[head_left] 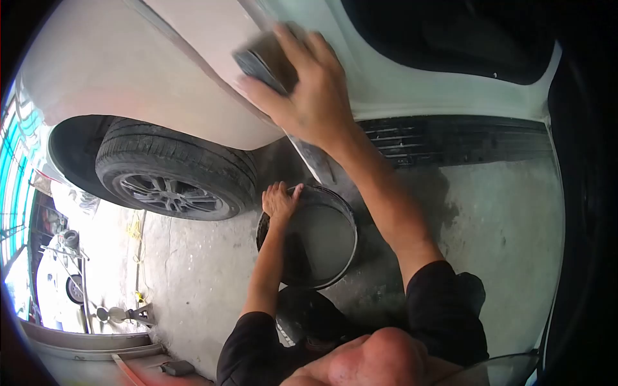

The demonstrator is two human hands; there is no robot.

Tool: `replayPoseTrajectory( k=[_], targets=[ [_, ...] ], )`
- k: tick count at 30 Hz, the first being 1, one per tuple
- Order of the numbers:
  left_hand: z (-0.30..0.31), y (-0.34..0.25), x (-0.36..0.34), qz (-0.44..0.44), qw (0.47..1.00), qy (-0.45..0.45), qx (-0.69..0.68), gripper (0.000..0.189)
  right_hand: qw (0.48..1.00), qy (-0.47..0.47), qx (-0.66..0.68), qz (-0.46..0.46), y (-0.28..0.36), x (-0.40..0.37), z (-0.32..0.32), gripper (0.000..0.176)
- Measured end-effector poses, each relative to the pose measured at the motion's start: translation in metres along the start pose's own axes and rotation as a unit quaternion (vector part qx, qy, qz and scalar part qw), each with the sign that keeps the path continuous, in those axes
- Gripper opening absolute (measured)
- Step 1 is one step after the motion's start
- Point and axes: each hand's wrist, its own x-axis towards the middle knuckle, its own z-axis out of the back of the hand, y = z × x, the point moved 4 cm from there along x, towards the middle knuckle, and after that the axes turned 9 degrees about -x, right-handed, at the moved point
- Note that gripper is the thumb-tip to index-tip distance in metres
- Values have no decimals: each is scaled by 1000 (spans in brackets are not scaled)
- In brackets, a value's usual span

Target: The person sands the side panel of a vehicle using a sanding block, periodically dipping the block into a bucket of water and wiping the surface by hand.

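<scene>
While I watch through the head camera, the car (138,67) fills the view from ten o'clock round to two, its panels pale. At nine o'clock, its wheel (170,193) stands close by my left hand (280,202), taking up the space on that side. A ribbed black step (463,138) runs along the car toward two o'clock, with a dark window (463,38) beyond it at half past one. Around eight o'clock, I see a metal stand (122,314) on the floor (193,276) and, further back, a white car (53,283). A yellow cord (136,235) lies nearer nine.

Just below the centre sits the bucket (353,235), on the floor beside the wheel, holding cloudy grey liquid (325,238). My left hand is at the bucket's eleven-o'clock rim, fingers over the edge; I cannot tell how firmly it grips. My right hand (315,96), near twelve o'clock, holds a grey block (265,58) between thumb and fingers at the pale panels. Blur keeps me from telling whether the block touches them.
</scene>
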Motion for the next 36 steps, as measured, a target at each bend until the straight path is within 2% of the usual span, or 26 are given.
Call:
replayPoseTrajectory(
  k=[3, 4, 7, 9, 11, 12, 13, 15, 16, 19, 22, 25, 28, 32, 36],
  targets=[
    [0, 0, 6, -1, 1000, -2, 6, 62, 1000, 13, -7, -19, 4, 5, 3, 76],
    [0, 0, 5, -4, 1000, -8, 9, 62, 1000, -7, -6, -7, -1, -10, 2, 76],
    [-1, 1, 4, -2, 1000, -16, 7, 62, 999, 27, 14, -37, -10, -37, 4, 76],
    [-6, 5, 2, -23, 999, -37, 14, 61, 997, 56, 8, -52, 4, -3, 1, 80],
    [-6, 4, -2, -10, 1000, -21, -3, 60, 995, 67, -5, -72, 14, 41, -7, 82],
    [-4, 3, 3, -6, 1000, -21, -12, 60, 999, 31, 1, -39, 12, 49, -18, 83],
    [0, 2, 4, -5, 1000, -20, -14, 60, 998, 36, -1, -49, 10, 44, -16, 83],
    [4, -1, 4, -2, 1000, -19, -24, 60, 997, 49, -7, -65, 7, 21, -6, 84],
    [5, -2, 3, -3, 1000, -20, -22, 60, 999, 13, -17, -28, 0, -2, -7, 85],
    [9, -5, 5, -3, 1000, -23, -13, 60, 992, 73, 24, -102, -15, -68, 7, 85],
    [9, -6, 4, -14, 1000, -26, -5, 60, 985, 95, 32, -140, -43, -125, 13, 84],
    [8, -5, 3, -27, 999, -42, 6, 61, 995, 64, 15, -77, -59, -144, 17, 79],
    [-2, 1, 3, -30, 998, -55, 5, 61, 998, 60, -3, -34, -32, -87, 13, 80],
    [4, 0, 4, -19, 999, -27, 17, 60, 996, 84, 6, -41, -23, -64, 14, 82],
    [1, -1, 5, -20, 999, -39, 4, 60, 995, 75, 43, -48, -50, -121, 20, 83]
  ],
)
